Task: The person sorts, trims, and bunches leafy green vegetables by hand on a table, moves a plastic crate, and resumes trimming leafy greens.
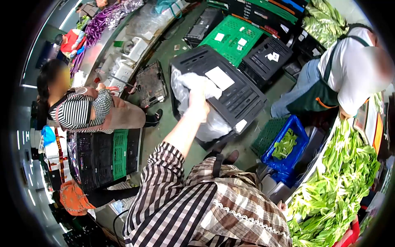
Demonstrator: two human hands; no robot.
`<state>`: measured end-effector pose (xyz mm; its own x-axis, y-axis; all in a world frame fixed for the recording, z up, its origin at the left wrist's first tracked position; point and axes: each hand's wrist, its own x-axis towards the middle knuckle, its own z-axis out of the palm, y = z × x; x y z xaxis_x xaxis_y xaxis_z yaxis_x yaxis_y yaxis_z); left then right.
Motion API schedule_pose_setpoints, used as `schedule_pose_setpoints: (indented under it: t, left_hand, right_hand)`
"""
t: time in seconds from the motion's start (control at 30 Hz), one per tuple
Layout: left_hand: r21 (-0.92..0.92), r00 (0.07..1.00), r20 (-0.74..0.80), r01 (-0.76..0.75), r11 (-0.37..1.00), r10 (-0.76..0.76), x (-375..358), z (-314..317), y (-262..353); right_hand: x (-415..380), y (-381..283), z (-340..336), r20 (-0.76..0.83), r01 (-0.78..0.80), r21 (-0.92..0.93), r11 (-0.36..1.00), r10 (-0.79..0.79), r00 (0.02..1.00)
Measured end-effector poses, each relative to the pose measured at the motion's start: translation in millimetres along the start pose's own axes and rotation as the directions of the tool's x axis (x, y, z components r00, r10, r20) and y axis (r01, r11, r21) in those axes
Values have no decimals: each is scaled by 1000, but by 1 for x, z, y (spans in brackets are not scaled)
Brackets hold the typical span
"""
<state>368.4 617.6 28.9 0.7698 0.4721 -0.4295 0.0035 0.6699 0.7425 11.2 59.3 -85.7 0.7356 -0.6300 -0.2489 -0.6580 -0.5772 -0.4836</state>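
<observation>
My left fingers (199, 101) grip a crumpled translucent plastic bag (213, 126) against the black slotted plastic crate (238, 100); my right fingers (282, 207), I can't tell.

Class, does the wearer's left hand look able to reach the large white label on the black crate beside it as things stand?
Probably yes: the left hand is close to the white label, which lies mostly uncovered on the black crate. Bunched pale plastic between them might need pushing aside.
</observation>
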Motion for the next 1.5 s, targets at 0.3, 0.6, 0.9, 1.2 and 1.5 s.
schedule_pose_setpoints:
  t: [0.3, 0.6, 0.9, 1.2, 1.5]
  left_hand:
    - [560, 876, 481, -339, 756, 36, 41, 55, 125]
    - [841, 770, 540, -501, 204, -338, 209, 94, 160]
    - [439, 554, 488, -824, -359, -675, 372, 12, 100]
    - [284, 527, 517, -849, -445, -675, 446, 25, 22]
    - [419, 673, 556, -734, -535, -488, 453, -5, -19]
  right_hand:
    - [6, 21, 12, -105, -87, -80, 993, 79, 991]
    - [-12, -27, 45, 290, -585, 227, 779, 519, 804]
    - [-21, -224, 123, 635, -277, 121, 953, 140, 760]
    - [-9, -307, 131, 559, -453, 230, 861, 264, 786]
    - [-30, -297, 153, 602, -362, 140, 922, 211, 770]
